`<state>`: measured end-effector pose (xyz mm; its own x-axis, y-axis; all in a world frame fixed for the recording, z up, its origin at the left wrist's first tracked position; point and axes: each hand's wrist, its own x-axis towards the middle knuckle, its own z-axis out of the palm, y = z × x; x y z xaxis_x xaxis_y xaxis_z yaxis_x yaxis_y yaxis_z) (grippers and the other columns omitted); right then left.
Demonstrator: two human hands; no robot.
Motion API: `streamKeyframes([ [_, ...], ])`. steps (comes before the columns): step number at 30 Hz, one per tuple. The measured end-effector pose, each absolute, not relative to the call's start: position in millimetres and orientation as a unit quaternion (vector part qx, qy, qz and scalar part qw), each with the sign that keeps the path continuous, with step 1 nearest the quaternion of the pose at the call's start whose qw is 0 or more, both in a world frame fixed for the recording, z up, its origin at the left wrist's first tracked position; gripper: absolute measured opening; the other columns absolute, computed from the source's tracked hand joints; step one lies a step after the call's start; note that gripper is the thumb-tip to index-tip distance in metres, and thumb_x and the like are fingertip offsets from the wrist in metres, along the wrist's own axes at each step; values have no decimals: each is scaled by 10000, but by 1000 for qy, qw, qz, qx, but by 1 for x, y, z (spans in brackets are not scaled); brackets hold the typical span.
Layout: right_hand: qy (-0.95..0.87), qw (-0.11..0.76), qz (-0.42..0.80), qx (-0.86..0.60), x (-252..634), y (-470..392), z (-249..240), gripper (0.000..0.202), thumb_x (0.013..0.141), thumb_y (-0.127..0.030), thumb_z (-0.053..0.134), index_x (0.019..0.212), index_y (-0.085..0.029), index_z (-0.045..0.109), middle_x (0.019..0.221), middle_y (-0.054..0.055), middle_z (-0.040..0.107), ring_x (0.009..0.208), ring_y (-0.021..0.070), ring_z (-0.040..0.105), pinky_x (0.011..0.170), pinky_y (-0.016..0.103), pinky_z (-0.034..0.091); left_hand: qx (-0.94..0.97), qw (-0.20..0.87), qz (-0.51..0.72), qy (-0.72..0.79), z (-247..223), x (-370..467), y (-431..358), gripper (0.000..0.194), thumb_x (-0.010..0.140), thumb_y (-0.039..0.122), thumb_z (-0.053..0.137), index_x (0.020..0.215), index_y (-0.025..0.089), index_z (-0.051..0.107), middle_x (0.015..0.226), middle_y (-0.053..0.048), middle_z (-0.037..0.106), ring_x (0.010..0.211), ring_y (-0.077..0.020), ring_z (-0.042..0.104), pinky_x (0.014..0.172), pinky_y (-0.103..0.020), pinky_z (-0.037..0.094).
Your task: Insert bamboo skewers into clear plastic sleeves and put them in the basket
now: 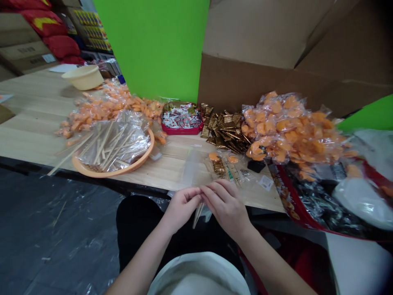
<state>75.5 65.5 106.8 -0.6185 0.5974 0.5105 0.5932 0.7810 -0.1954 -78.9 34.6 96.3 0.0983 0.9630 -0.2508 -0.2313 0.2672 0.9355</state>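
My left hand [183, 208] and my right hand [226, 207] meet over my lap at the table's front edge. Both hands pinch a small bundle of wooden sticks [198, 216], whose ends point down between them. Just beyond my fingers, clear packets [229, 169] with orange pieces and gold sachets lie on the table [172, 157]. To the left an orange basket [113, 174] holds plastic bags and wooden sticks. A red tin [181, 131] of printed sachets stands behind, beside a pile of gold sachets [229, 129].
Bagged orange pieces [291, 127] are heaped at the right, above a red-rimmed container [299, 213] of dark wrapped items. More orange packets [106, 102] lie behind the basket near a cream bowl [82, 78]. A white bin [199, 262] stands between my legs. Green and cardboard panels close off the back.
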Motion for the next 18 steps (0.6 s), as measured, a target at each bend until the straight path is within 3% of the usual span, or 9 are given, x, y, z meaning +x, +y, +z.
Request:
streamKeyframes([
  [5,-923,239,-22,-300,73,69,110,197,870,-172,479,1004,-188,623,896,80,654,911,223,543,798,374,429,520,525,434,516,99,-79,32,209,818,237,490,778,170,683,709,4,644,716,-150,563,689,-223,424],
  [9,-899,301,37,-317,68,71,108,161,837,-139,482,821,-189,634,794,70,634,818,201,546,774,355,452,566,474,407,539,102,-78,30,239,835,240,457,731,178,663,659,15,614,658,-138,547,634,-214,409],
  [14,-721,461,233,-462,83,84,105,96,801,-194,521,782,-199,615,773,51,605,737,179,551,652,314,461,461,566,439,524,100,-77,31,212,817,293,526,887,168,683,822,-41,690,821,-188,629,792,-286,457],
  [18,-564,482,436,-509,134,88,100,138,798,-334,557,765,-208,601,683,11,583,603,139,540,577,277,450,282,666,499,477,97,-88,32,265,778,336,603,972,160,644,957,-78,688,915,-220,645,838,-343,482],
])
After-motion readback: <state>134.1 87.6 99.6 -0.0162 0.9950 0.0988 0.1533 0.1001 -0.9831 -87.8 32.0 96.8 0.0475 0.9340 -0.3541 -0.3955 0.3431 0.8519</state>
